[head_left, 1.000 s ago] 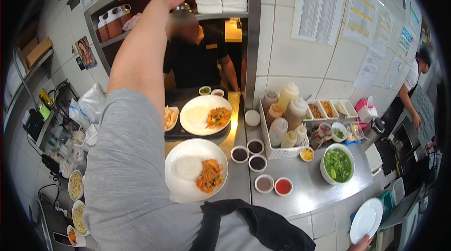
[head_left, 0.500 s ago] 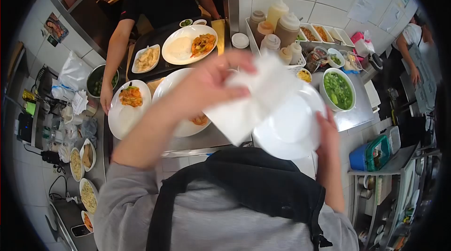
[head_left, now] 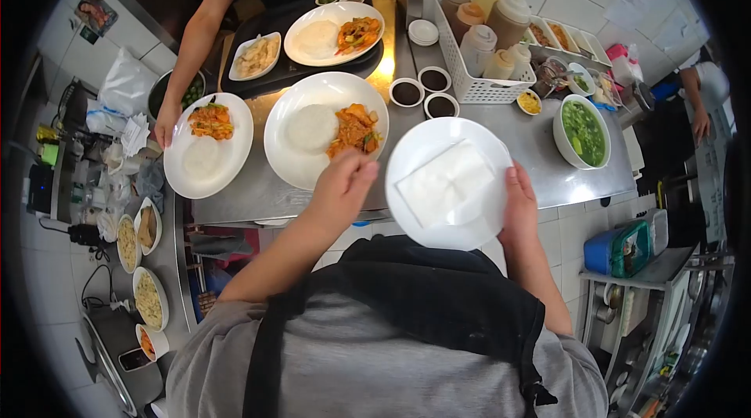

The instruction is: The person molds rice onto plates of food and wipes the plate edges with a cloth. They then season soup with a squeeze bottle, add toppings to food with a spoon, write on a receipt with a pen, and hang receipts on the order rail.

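My right hand (head_left: 518, 205) grips the right rim of a round white plate (head_left: 446, 239). A folded white paper napkin (head_left: 447, 183) lies flat on that plate. To the left, my left hand (head_left: 346, 187) is closed, its fingers curled, and nothing shows in it. It is at the near edge of a large oval plate (head_left: 282, 160) with rice (head_left: 315, 130) and saucy orange food (head_left: 357, 130). Another oval plate (head_left: 227, 175) of rice and orange food stands farther left, with a co-worker's hand (head_left: 166, 124) at its rim.
Across the counter, a black tray (head_left: 293, 81) bears a rice plate (head_left: 297, 50) and a small dish (head_left: 256, 56). Several dark sauce cups (head_left: 407, 92) sit beyond my plate. A white basket (head_left: 485, 89) holds squeeze bottles. At right stands a bowl of green soup (head_left: 583, 132).
The napkin, held in my left hand before, now lies on the round plate. My left hand has let go and moved down left. The view has shifted slightly.
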`<state>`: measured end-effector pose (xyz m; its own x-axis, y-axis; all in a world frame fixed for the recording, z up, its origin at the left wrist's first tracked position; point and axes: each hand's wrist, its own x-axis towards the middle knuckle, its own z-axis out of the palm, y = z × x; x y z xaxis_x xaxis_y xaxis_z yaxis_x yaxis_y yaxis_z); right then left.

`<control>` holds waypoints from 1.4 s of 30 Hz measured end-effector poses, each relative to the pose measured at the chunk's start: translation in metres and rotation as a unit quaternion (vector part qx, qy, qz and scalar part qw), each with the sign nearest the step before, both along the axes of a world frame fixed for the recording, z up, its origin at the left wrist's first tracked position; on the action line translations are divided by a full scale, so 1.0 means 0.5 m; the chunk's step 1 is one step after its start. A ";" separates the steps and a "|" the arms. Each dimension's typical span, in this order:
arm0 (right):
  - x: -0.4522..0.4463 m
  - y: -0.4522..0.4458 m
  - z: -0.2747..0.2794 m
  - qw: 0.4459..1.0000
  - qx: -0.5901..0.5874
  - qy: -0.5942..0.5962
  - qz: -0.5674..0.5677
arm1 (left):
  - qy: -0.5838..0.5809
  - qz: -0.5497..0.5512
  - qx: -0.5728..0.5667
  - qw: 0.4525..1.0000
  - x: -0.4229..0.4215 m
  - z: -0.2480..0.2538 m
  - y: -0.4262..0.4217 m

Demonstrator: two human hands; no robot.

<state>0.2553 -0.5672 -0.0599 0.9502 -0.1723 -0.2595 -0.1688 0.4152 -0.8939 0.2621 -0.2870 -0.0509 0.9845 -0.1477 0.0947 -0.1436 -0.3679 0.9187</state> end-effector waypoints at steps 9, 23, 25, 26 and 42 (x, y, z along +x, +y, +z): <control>-0.005 -0.058 0.018 0.997 -0.014 0.038 -0.064 | 0.373 0.122 -0.404 0.826 -0.055 -0.159 0.138; 0.120 0.188 -0.120 0.986 -0.030 0.079 0.141 | 0.256 0.314 -0.289 0.867 -0.088 -0.133 0.380; 0.147 0.223 -0.129 0.985 -0.038 0.085 0.142 | 0.252 0.321 -0.287 0.867 -0.083 -0.131 0.411; 0.158 0.243 -0.126 0.985 -0.048 0.088 0.143 | 0.253 0.321 -0.287 0.867 -0.080 -0.136 0.425; 0.165 0.117 0.001 0.910 -0.368 -0.126 0.147 | 0.355 0.035 -0.071 0.931 -0.017 -0.032 0.262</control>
<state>0.3377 -0.5085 -0.0594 0.9966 0.0599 0.0563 0.0734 -0.3404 -0.9374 0.2535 -0.1561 -0.0667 0.8130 -0.1155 -0.5706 0.5390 -0.2211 0.8128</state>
